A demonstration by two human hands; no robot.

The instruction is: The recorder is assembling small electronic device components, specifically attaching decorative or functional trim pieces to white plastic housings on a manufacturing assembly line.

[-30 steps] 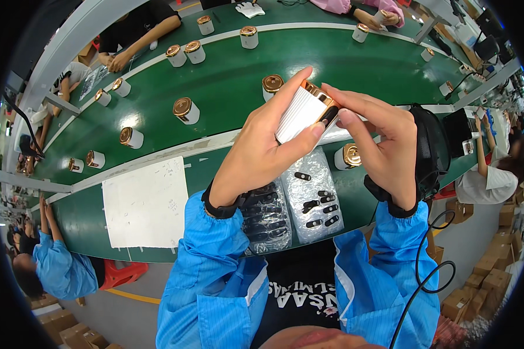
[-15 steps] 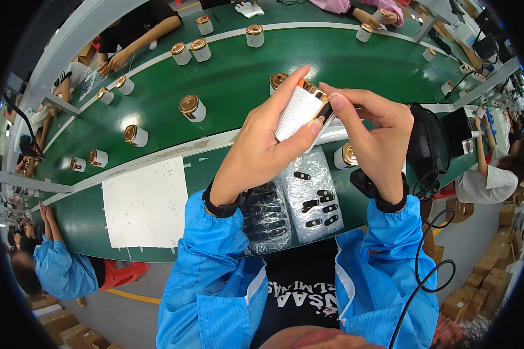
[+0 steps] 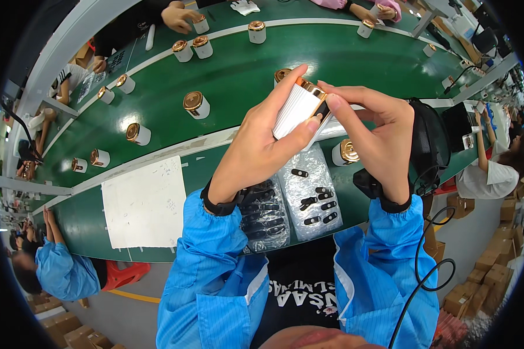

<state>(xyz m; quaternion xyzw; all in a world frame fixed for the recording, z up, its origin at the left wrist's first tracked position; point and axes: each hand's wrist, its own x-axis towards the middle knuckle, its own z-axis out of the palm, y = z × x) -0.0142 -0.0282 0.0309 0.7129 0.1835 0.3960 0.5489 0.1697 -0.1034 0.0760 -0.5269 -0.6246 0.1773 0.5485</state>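
Observation:
My left hand point(image 3: 253, 142) is wrapped round a white ribbed canister point(image 3: 290, 115) with a shiny gold rim, tilted above the bench. Its forefinger lies along the far side, and the thumb presses near a black oval piece point(image 3: 320, 110) on the canister's side. With thumb and forefinger together, my right hand point(image 3: 384, 131) grips the gold-rimmed end; whether it also pinches a small part there is hidden. Below them, several small black oval pieces point(image 3: 328, 206) lie on a bubble-wrap sheet point(image 3: 303, 189). Left of it is a clear plastic pack of black parts point(image 3: 265, 215).
Another gold-topped canister point(image 3: 346, 152) stands beside my right wrist. More canisters point(image 3: 196, 104) stand on the green conveyor point(image 3: 233, 75) ahead. A white paper sheet point(image 3: 142, 203) lies left, a black mesh bag point(image 3: 428, 142) right. Co-workers' hands point(image 3: 179, 17) are across the belt.
The canisters on the conveyor have shifted slightly right. Across the belt a co-worker's hand has reached to a canister. My hands keep nearly the same hold.

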